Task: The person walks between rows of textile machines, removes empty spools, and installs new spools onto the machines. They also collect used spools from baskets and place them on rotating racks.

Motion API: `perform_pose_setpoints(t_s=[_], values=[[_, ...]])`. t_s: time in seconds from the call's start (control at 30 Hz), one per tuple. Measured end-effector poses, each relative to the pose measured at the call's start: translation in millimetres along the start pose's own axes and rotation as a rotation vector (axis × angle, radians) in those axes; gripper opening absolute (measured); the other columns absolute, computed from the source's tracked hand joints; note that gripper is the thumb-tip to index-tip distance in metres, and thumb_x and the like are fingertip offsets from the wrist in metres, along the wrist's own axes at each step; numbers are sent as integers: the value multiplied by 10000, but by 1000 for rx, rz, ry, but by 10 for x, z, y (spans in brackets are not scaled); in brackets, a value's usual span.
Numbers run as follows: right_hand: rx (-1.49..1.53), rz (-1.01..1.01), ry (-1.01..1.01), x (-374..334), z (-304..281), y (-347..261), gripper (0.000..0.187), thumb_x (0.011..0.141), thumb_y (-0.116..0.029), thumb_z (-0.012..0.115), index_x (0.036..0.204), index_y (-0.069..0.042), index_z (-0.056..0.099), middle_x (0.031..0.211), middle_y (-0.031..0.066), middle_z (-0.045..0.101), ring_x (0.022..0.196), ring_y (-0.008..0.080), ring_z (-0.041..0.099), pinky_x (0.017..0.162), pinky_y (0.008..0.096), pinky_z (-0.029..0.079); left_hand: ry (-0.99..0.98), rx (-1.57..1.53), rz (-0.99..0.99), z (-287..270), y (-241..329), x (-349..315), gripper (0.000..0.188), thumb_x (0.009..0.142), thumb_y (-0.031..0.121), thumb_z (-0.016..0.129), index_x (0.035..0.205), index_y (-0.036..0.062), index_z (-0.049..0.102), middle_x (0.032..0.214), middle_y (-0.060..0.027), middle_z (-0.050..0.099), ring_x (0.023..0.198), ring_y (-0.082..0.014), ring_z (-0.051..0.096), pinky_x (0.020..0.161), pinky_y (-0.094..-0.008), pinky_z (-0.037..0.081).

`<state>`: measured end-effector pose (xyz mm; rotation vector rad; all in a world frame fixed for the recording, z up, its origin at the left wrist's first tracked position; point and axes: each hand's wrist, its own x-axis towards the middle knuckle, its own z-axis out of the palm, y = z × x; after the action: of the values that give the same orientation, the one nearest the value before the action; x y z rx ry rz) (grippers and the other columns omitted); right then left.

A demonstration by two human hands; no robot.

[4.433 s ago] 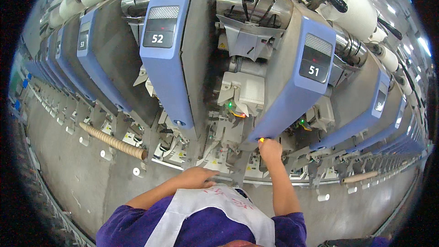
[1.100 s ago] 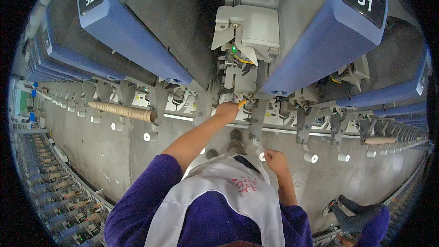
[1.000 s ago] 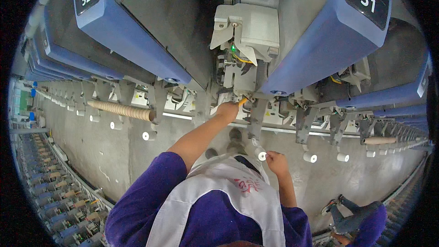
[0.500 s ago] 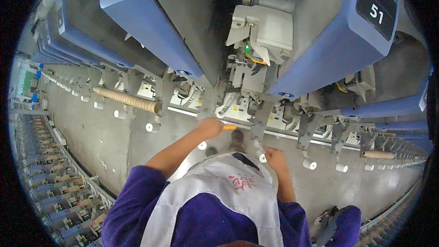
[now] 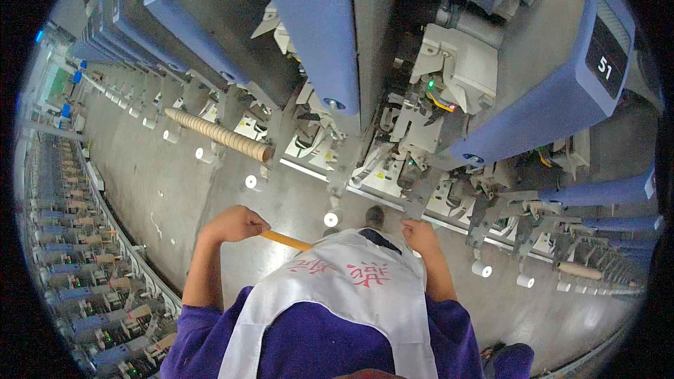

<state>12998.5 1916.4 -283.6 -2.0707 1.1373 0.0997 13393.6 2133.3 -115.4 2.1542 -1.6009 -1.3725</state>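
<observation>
My left hand (image 5: 237, 224) is closed around one end of a narrow yellow stick-like thing (image 5: 284, 240). Its other end reaches toward my white apron (image 5: 330, 274), and I cannot make out its exact kind. My right hand (image 5: 420, 234) is raised in front of the winding machine (image 5: 394, 161), fingers bent together beside a metal bracket. Whatever its fingertips hold, if anything, is too small to see. Between my hands, a white bobbin (image 5: 331, 220) hangs below the machine's edge.
Blue machine housings (image 5: 312, 35) stand ahead. A long stack of nested tan cones (image 5: 217, 133) juts out at the left, and a single tan cone (image 5: 579, 270) at the right. More white bobbins (image 5: 481, 269) line the front. Another machine row (image 5: 105, 288) runs along the far left.
My left hand has drawn back from the machine, leftward, with the yellow thing. My right hand stays near the bracket. The view has shifted, and the machine appears farther right.
</observation>
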Motion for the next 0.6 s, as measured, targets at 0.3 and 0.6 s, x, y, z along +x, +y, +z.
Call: perform_pose_setpoints(t_s=[0.3, 0.6], values=[[-70, -56, -22, -71, 91, -409, 258, 767, -233, 575, 977, -118, 672, 899, 141, 655, 814, 314, 633, 736, 381, 504, 77, -19, -7, 868, -364, 141, 257, 820, 266, 546, 940, 88, 687, 857, -162, 651, 744, -330, 617, 682, -395, 485], [-51, -54, -56, -152, 347, -389, 249, 786, -251, 571, 979, -128, 667, 872, 146, 651, 790, 322, 629, 706, 391, 499, -42, -54, -11, 1492, -441, 100, 363, 813, 365, 526, 1133, 214, 608, 878, -175, 644, 796, -359, 609, 709, -414, 481]])
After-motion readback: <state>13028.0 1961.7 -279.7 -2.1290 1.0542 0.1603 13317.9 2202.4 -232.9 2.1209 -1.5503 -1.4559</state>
